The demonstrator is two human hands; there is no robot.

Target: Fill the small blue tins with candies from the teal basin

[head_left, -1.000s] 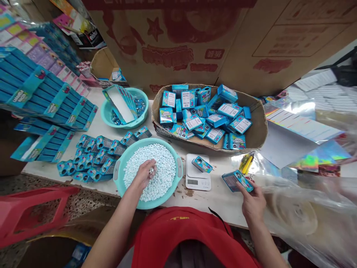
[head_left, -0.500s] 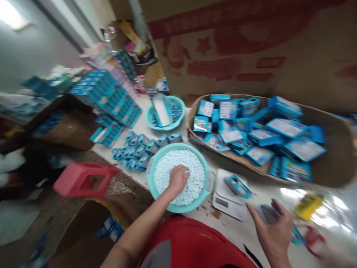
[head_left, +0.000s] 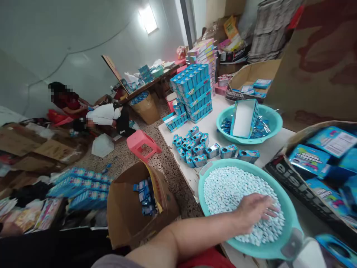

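My left hand (head_left: 257, 211) rests on a heap of small pale pellets (head_left: 232, 184), its fingers stretched out and a little blurred. These pellets fill a turquoise basin (head_left: 205, 203) at the table edge. Behind the basin stand several small blue boxes (head_left: 200, 149) with round dark openings. Partly cut off at the bottom right is another small blue box (head_left: 336, 248), next to a white scale (head_left: 309, 255). My right hand is outside the picture.
A second turquoise basin (head_left: 276, 119) holds blue packets and a display tray (head_left: 244, 119). A carton of blue boxes (head_left: 281, 163) flanks the right side. Stacked display boxes (head_left: 192, 91), a red stool (head_left: 142, 143) and an open carton (head_left: 122, 208) stand leftward. Two people (head_left: 103, 114) sit farther back.
My view has swung left, bringing the room and two people into sight. My right hand has left the picture. The left hand stays over the pellets, its fingers now more extended.
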